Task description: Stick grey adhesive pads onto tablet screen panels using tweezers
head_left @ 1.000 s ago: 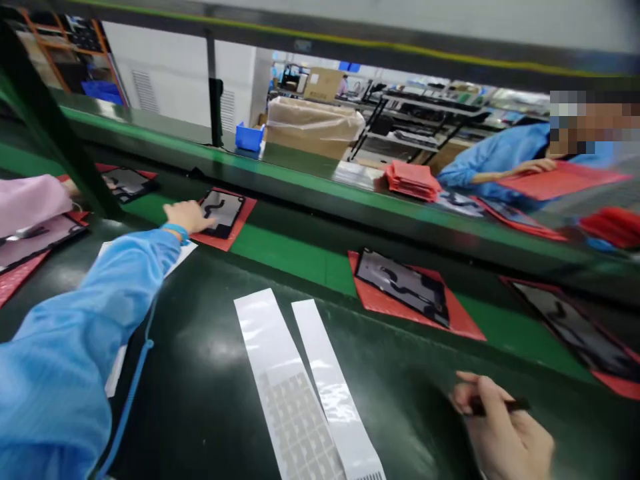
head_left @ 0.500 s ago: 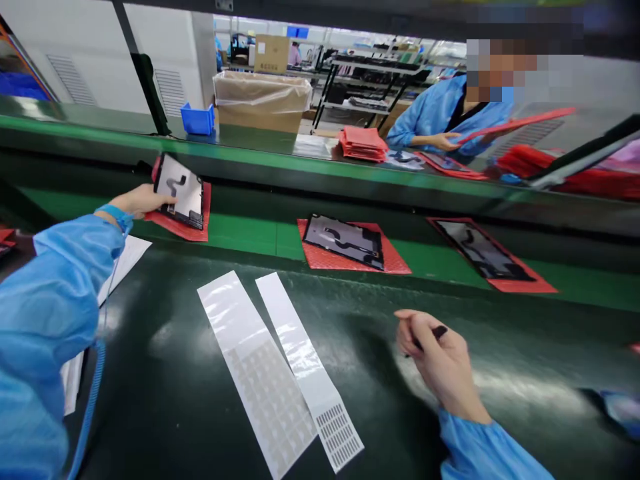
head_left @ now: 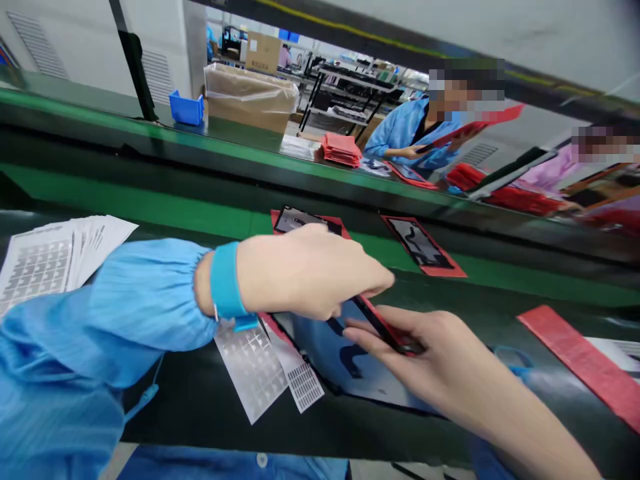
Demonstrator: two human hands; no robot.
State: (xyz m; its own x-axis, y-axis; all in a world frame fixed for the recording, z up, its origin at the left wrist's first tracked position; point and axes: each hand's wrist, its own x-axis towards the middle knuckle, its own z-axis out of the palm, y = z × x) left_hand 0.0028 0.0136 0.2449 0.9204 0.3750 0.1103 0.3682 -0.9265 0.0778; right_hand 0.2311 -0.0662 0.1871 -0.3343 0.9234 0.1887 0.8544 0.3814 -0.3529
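Note:
My left hand [head_left: 305,270] is closed on the far edge of a dark glossy panel on a red tray [head_left: 360,347], held over the near side of the dark bench. My right hand [head_left: 430,353] grips the same panel and tray at the right edge, fingers pressed along it; the thin dark tool seen earlier in it is hidden now. Two white sticker strips [head_left: 260,367] lie partly under the panel and my left wrist. A blue wrist strap [head_left: 225,280] circles my left wrist.
On the green conveyor belt [head_left: 150,207] lie two more panels on red trays [head_left: 423,247]. A fan of sticker sheets [head_left: 45,257] is at the left, a red strip [head_left: 580,360] at the right. Across the line, two people handle red trays; a red stack [head_left: 343,148] and a lined box [head_left: 250,97] stand there.
My left hand lifted the panel with its red tray off the belt at the left and brought it in front of me; my right hand rose and took its right edge.

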